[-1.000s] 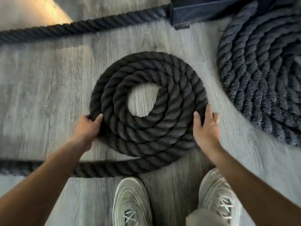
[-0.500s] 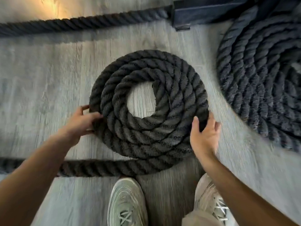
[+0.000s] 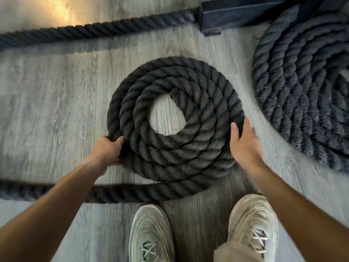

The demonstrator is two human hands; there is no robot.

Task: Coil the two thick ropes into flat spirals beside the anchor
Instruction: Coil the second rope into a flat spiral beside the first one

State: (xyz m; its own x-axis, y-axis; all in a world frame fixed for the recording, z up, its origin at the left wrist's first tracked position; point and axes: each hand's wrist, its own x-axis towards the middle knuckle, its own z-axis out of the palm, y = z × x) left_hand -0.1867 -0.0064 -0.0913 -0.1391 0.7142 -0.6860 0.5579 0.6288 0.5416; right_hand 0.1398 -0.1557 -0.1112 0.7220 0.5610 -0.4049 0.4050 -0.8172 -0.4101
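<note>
Presently the left hand (image 3: 108, 151) has its fingers curled tight on the outer turn of the centre coil (image 3: 175, 121) on the floor (image 3: 56, 103). Right hand (image 3: 244, 143) lies flat, fingers spread against the coil's right edge; finished coil (image 3: 306, 87) lies beside the anchor (image 3: 236, 14).

Dark coil (image 3: 175, 118) flat on grey plank floor (image 3: 56, 103), about three turns round an open middle, inner end visible at the hole's top right. Left hand (image 3: 108, 150) closed round the outer turn at lower left, thumb on top. Right hand (image 3: 245, 142) open, palm against the outer turn at right, fingers (image 3: 234, 129) spread. Tail (image 3: 132, 191) running left from the coil's near side, under the left forearm. Second coil (image 3: 306, 95), larger, at right, apart. Straight rope (image 3: 94, 30) across the top to black anchor (image 3: 236, 14). Two pale shoes (image 3: 151, 233) below
</note>
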